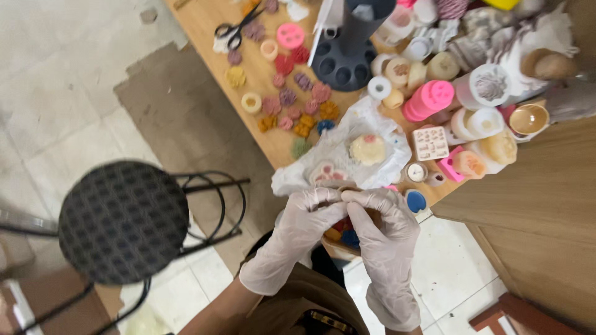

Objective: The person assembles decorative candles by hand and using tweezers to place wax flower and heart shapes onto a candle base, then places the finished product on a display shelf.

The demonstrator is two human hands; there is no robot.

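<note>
Both my hands wear white gloves and meet at the near edge of a wooden table (211, 25). My left hand (304, 226) and my right hand (382, 226) pinch together around a small object that their fingers hide. Just below the hands is a container (343, 237) with red, blue and orange pieces. Right above the hands lies a crumpled white plastic sheet (347, 155) with a cream flower-shaped piece (367, 149) and a pink-and-white mould (327, 174) on it.
Several small coloured flower shapes (292, 102) are spread over the table, with scissors (234, 30), a dark round stand (344, 59), a pink mould (428, 99) and many white and cream moulds (484, 124). A black round stool (123, 220) stands on the tiled floor at left.
</note>
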